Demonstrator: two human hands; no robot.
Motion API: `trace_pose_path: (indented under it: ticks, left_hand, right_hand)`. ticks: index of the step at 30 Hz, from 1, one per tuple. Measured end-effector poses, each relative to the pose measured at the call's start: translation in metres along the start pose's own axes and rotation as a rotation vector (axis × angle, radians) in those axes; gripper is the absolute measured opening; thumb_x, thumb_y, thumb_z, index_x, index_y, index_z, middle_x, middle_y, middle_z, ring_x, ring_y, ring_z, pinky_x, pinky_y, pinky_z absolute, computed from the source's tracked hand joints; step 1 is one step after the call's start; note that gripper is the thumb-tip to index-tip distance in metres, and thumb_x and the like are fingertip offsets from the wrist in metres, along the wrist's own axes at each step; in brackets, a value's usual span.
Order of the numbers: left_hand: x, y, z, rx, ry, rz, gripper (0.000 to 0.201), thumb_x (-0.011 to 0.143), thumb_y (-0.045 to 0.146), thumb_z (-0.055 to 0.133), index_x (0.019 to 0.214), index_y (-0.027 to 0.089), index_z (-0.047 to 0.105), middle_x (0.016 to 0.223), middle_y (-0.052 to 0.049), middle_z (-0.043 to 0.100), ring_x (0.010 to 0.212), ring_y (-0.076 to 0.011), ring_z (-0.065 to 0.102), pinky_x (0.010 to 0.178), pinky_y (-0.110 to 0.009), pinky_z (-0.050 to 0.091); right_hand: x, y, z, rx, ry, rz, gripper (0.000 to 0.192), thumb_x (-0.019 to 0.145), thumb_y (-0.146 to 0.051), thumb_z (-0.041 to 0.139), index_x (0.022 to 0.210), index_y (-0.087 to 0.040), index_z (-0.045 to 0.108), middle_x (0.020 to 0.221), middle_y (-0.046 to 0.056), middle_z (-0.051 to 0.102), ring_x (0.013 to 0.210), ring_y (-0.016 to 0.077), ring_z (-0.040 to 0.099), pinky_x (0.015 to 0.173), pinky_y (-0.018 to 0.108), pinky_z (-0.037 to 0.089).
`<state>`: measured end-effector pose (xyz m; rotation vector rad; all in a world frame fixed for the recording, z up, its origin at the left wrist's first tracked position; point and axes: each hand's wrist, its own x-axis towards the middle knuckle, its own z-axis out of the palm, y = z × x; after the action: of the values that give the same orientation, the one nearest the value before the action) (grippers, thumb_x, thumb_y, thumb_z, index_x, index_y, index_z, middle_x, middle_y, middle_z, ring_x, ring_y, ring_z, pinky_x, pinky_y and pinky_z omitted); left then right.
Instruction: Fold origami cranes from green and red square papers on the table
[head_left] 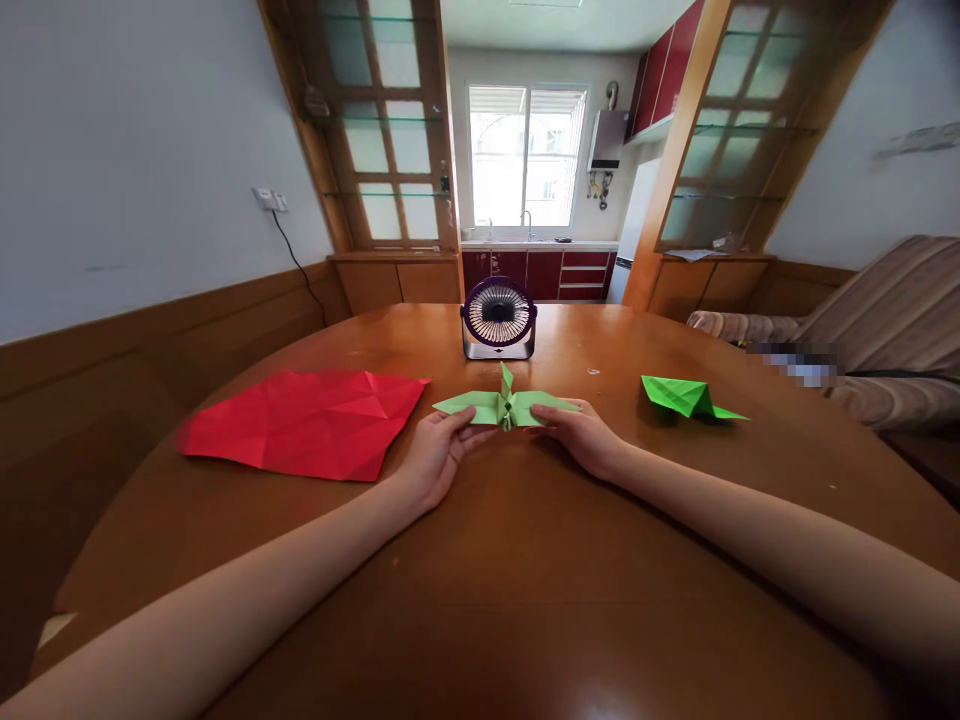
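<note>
A light green origami crane [507, 406] is held between my two hands above the wooden table, its wings spread to both sides and one thin point sticking up at the far side. My left hand [442, 445] pinches the left wing, thumb on top and fingers beneath. On the other wing, my right hand [581, 432] has its thumb on top, with its fingers mostly hidden below. To the left lies a creased sheet of red paper [307, 425]. Over on the right rests a folded piece of bright green paper [682, 397].
A small round desk fan [499, 318] stands on the brown table [480, 600] just beyond the crane. A striped sofa [885, 320] is at the right, past the table's edge. Behind are wooden cabinets and a kitchen with a window [527, 155].
</note>
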<state>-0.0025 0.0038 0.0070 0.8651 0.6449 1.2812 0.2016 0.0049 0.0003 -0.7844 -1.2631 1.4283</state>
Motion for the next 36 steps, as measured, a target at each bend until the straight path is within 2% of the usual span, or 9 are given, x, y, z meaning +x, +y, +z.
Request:
trace_pose_path:
  ticks: [7,12,18,25,32,36]
  left_hand:
    - [0.0017,0.0017,-0.0013,-0.028,-0.004,-0.093,0.014,0.090,0.021,0.055,0.090,0.011,0.066,0.092,-0.012,0.074,0.086,-0.0221,0.072,0.091,-0.041,0.054]
    - [0.0021,0.0008,-0.0025,-0.051,-0.006,-0.090,0.010,0.087,0.017,0.059,0.091,0.011,0.065,0.094,-0.011,0.074,0.086,-0.0206,0.071,0.085,-0.034,0.056]
    - [0.0038,0.0023,-0.0011,-0.054,-0.009,-0.096,0.014,0.087,0.009,0.056,0.097,0.008,0.066,0.093,-0.012,0.073,0.079,-0.0177,0.071,0.071,-0.025,0.055]
    - [0.0033,0.0041,0.0008,-0.102,0.043,-0.070,0.019,0.080,0.000,0.059,0.095,0.011,0.065,0.085,-0.006,0.071,0.071,-0.0133,0.069,0.065,-0.022,0.055]
    - [0.0036,0.0046,-0.0001,-0.133,0.013,-0.038,0.021,0.074,-0.003,0.062,0.088,0.012,0.063,0.082,-0.004,0.068,0.072,-0.0131,0.068,0.066,-0.022,0.055]
    - [0.0043,0.0049,-0.0008,-0.134,0.007,-0.033,0.021,0.072,-0.003,0.063,0.087,0.012,0.063,0.081,-0.003,0.067,0.072,-0.0128,0.067,0.066,-0.022,0.055]
  right_hand:
    - [-0.0018,-0.0044,0.0018,0.037,-0.005,0.025,0.021,0.072,-0.032,0.075,0.087,-0.018,0.075,0.095,0.006,0.072,0.086,0.0181,0.063,0.083,0.032,0.048]
    - [-0.0022,-0.0060,0.0031,0.079,-0.005,0.046,0.019,0.072,-0.030,0.075,0.085,-0.017,0.075,0.091,0.005,0.072,0.084,0.0173,0.062,0.082,0.031,0.047]
    - [0.0000,-0.0057,0.0006,0.107,0.019,0.065,0.019,0.072,-0.031,0.074,0.084,-0.016,0.075,0.093,0.006,0.072,0.086,0.0191,0.061,0.084,0.033,0.045]
    - [0.0008,-0.0058,-0.0017,0.136,-0.023,0.071,0.023,0.077,-0.036,0.071,0.087,-0.016,0.075,0.093,0.007,0.073,0.086,0.0203,0.062,0.085,0.034,0.044]
    - [0.0007,-0.0040,-0.0034,0.103,-0.032,0.042,0.020,0.073,-0.035,0.075,0.083,-0.017,0.075,0.089,0.006,0.073,0.085,0.0194,0.063,0.086,0.035,0.044]
    - [0.0018,-0.0037,-0.0049,0.113,-0.058,0.036,0.018,0.072,-0.033,0.076,0.081,-0.017,0.075,0.087,0.006,0.073,0.080,0.0180,0.063,0.082,0.033,0.045]
